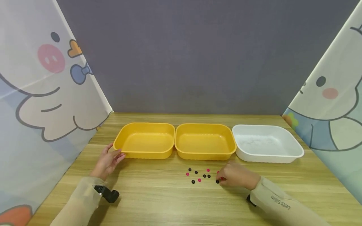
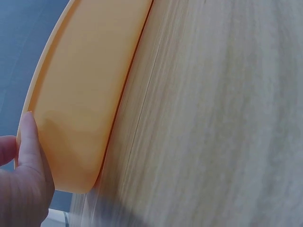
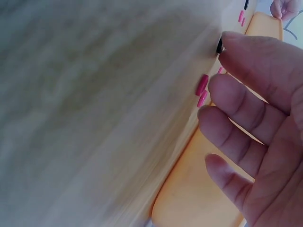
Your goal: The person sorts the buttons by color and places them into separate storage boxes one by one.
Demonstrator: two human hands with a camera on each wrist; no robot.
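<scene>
My left hand (image 1: 108,160) grips the front left corner of the left yellow tray (image 1: 146,155). In the left wrist view one digit lies along that tray's wall (image 2: 90,85) and another is behind the rim. Low over the table, my right hand (image 1: 236,175) has bent fingers, with its tips at a small black button (image 1: 217,181). The right wrist view shows thumb and index close together at this black button (image 3: 219,46); the other fingers are loosely curved. Pink buttons (image 3: 202,85) lie beside those fingers. More black buttons (image 1: 193,181) and pink buttons (image 1: 199,180) are scattered to the left.
A second yellow tray (image 1: 205,156) stands against the left one, and a white tray (image 1: 268,158) is at its right. All three sit in a row on the wooden table (image 1: 158,201). A grey panel (image 1: 181,56) rises behind, with printed cloths at both sides.
</scene>
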